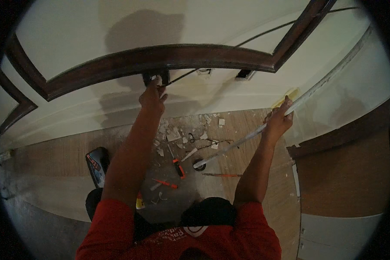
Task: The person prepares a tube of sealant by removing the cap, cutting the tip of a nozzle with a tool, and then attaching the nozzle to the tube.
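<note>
My left hand [152,96] reaches up to a dark recessed wall box [147,78] under a brown wooden moulding [156,58]. Its fingertips are at a small white piece [158,79] in the box; whether they grip it is hard to see. A thin black cable [263,33] slants from beside these fingers, across the moulding, to the upper right. My right hand [279,118] is closed around a long whitish rod or strip [234,148]. The lower end of this strip lies over a black tape roll [200,167] on the floor. Its upper end merges visually with a pale wall edge.
Two more wall openings, a pale one [204,71] and a dark one [245,75], sit right of the box. White debris [174,134], a screwdriver [178,168], a smaller orange-handled tool [165,183] and an orange strip [222,175] lie on the floor. An open black case [97,165] stands left.
</note>
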### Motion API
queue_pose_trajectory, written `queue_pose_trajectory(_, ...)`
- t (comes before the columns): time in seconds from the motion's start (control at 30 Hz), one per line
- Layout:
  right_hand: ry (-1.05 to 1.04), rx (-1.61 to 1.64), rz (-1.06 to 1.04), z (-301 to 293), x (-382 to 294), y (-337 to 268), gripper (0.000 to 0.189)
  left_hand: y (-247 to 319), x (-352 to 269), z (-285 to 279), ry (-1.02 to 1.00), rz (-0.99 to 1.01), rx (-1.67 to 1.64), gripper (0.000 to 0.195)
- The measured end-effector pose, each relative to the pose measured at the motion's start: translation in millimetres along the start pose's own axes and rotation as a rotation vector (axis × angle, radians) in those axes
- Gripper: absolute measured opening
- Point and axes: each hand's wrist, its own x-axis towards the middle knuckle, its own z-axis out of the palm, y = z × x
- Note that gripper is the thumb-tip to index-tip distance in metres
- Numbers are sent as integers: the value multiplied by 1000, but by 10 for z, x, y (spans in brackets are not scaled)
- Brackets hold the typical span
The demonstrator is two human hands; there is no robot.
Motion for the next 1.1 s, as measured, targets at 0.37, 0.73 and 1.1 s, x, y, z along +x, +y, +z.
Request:
queue_pose_trajectory(0.37,6,-17,-3,9,-53,6,45,-22,11,-41,77,-24,-9,34)
queue_pose_trajectory(0.73,88,-65,-160,-336,166,307,40,-567,-810,-23,-216,-163,-68,44)
queue_pose_trajectory(1.1,178,-283,-286,-892,975,320,39,-1621,-1524,251,-554,-474,414,58)
